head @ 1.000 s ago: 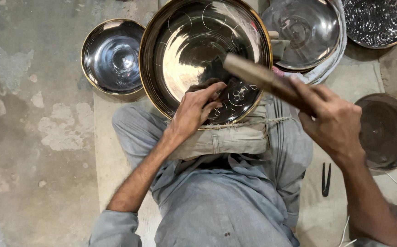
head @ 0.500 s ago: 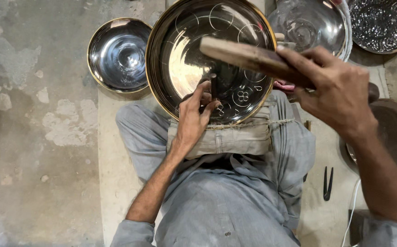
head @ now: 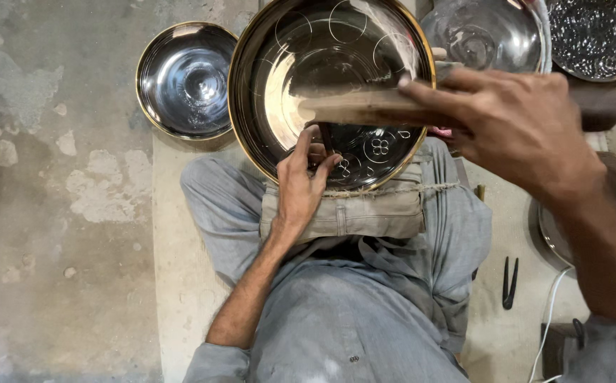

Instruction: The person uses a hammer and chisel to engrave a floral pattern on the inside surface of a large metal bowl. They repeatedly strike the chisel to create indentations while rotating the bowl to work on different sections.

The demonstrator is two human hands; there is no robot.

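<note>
Raised since 0.5 s ago: right hand (head: 528, 131) lifts wooden mallet (head: 365, 108), blurred.
Left hand (head: 306, 181) fingers pinch dark punch (head: 326, 137) against brass bowl (head: 331, 85); right fingers wrap mallet fully.

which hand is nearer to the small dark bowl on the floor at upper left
Left. The left hand rests inside the big engraved bowl, just right of the small dark bowl. The right hand holds a wooden mallet across the big bowl's far side.
</note>
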